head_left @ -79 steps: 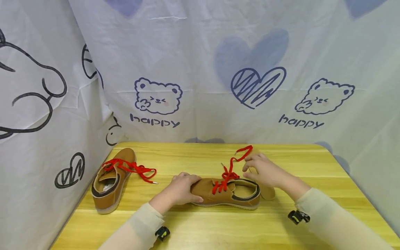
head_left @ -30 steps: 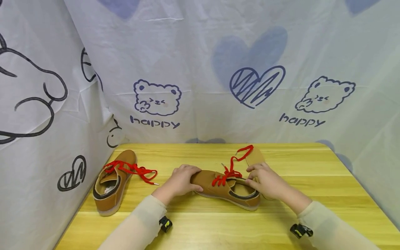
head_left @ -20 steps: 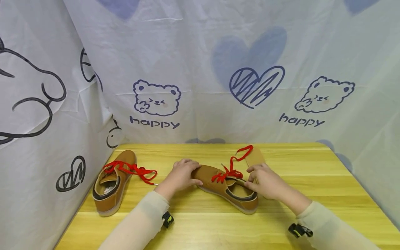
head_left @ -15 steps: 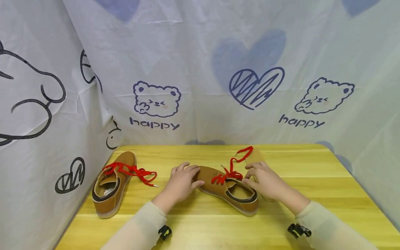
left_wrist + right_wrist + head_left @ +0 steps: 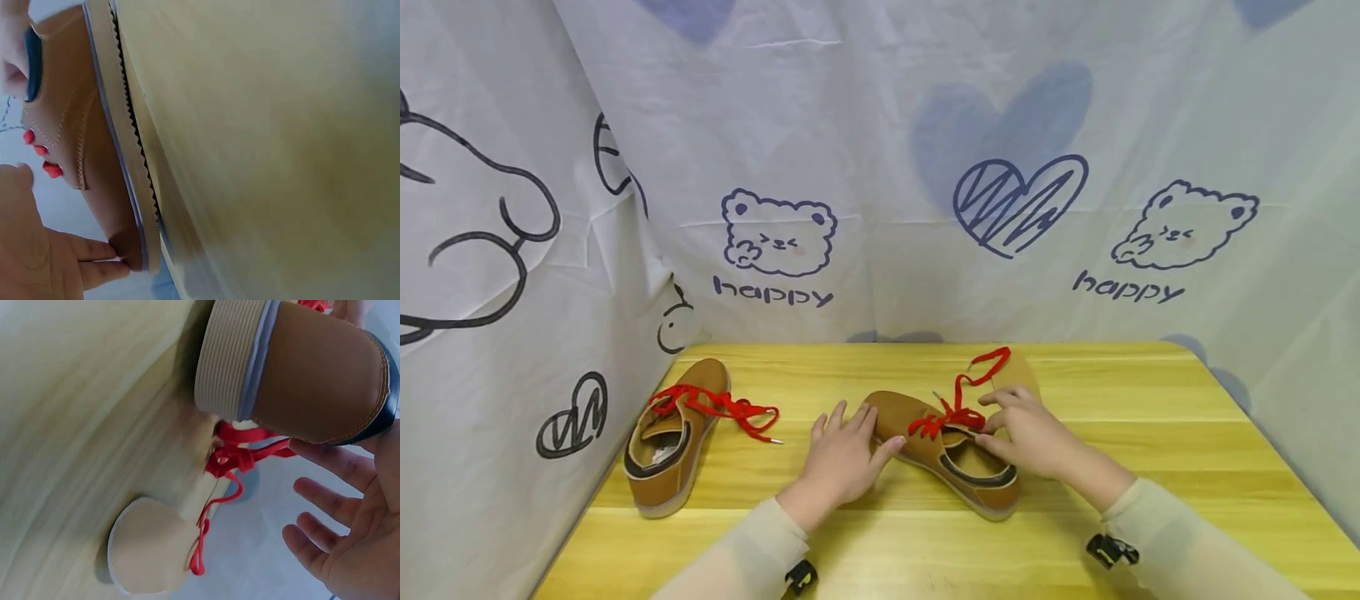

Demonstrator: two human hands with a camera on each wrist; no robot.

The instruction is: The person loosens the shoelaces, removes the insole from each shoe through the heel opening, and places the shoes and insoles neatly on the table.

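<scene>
A brown shoe [image 5: 917,446] with red laces [image 5: 951,421] lies sole down on the table, its toe pointing to the back left. My left hand [image 5: 842,458] touches the toe with straight fingertips, and its thumb stands off the shoe's near side. In the left wrist view, two fingers [image 5: 103,262] press at the toe. My right hand [image 5: 1026,433] pinches the far side of the shoe's collar between thumb and index finger. The right wrist view has the other fingers [image 5: 319,534] spread loosely beside the heel. A flat tan insole [image 5: 1018,375] lies behind the right hand, partly hidden by it.
A matching brown shoe [image 5: 673,446] stands at the table's left side, its red laces [image 5: 745,412] trailing right. White printed cloth [image 5: 880,167] hangs behind and left of the wooden table [image 5: 1150,433]. One long lace end reaches back by the insole.
The shoe has turned, its toe swinging away from me and its heel nearer. My left hand has loosened its grip on the toe and straightened its fingers. My right hand has come onto the collar.
</scene>
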